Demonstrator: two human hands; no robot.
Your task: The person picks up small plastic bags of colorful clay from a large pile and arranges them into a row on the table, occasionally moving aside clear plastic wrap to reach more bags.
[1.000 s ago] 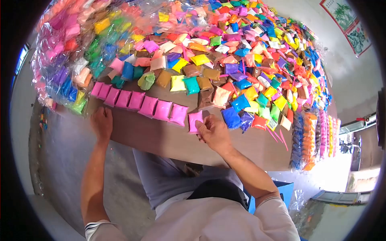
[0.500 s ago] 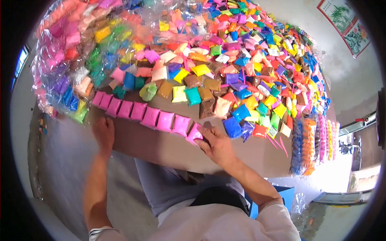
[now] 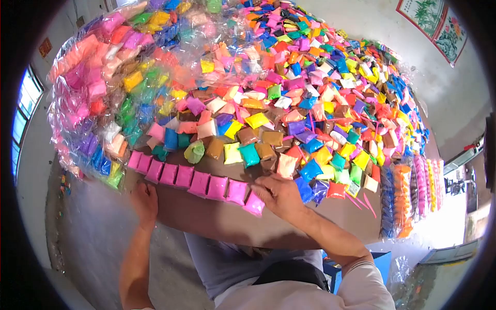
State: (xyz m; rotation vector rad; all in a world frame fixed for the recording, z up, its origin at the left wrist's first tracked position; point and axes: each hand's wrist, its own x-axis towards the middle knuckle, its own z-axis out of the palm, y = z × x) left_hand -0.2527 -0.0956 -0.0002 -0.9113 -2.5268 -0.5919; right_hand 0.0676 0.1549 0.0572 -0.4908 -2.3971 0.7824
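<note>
Pink packet [image 3: 254, 204], right hand [image 3: 281, 196] open fingers touching it; left hand [image 3: 146, 202] flat on table [image 3: 217, 219]

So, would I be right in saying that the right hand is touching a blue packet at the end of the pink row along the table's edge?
Not quite. In the head view, the packet that the right hand is touching is pink, not blue. It does sit at the end of the pink row along the edge of the table.
</note>
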